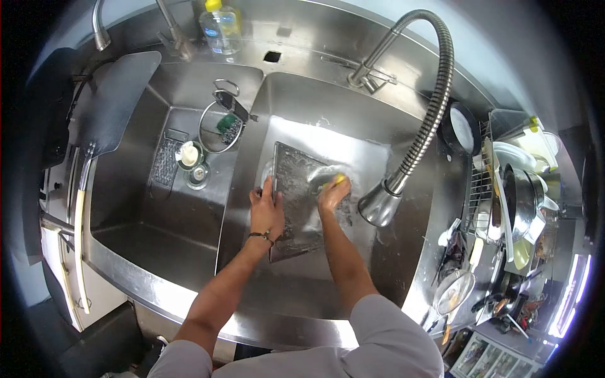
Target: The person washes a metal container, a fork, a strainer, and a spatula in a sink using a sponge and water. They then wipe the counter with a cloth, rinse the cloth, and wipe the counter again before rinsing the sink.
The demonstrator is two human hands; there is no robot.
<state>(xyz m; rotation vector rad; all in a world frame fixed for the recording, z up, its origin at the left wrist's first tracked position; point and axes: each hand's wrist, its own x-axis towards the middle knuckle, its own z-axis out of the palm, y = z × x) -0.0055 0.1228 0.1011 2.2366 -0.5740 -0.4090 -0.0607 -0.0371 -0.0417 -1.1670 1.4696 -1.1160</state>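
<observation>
Step in hand: scrubbing the tray [297, 201]. The tray lies in the right basin [403, 255], between my hands, with white suds on its face around my right hand [334, 194].

Right hand: fingers curled closed around the sponge [339, 179], pressing it on the tray. Only a yellow edge of the sponge shows.

Left hand [267, 215]: fingers partly extended and slightly apart, at the tray's left edge. I cannot tell whether they grip the edge or only brace it.

Next move, in my judgement: maintain pressure at the left edge and work the sponge over the darker area toward my left hand. The wet surface could slip if that edge is released.

Surroundings: the spray head [380, 205] hangs just right of my right hand and is the main obstruction; limit wide strokes on that side. Its hose [435, 120] arches beyond. Left of my left hand, across the divider, the left basin [148, 252] holds a grater [165, 164] and glassware [196, 176]. Farther left is a peel [123, 94]. Beyond both hands, at the back ledge, stands a bottle [220, 31]. Well right of my right hand are a loaded rack [476, 173] and a sieve [455, 293]; neither blocks the work.
</observation>
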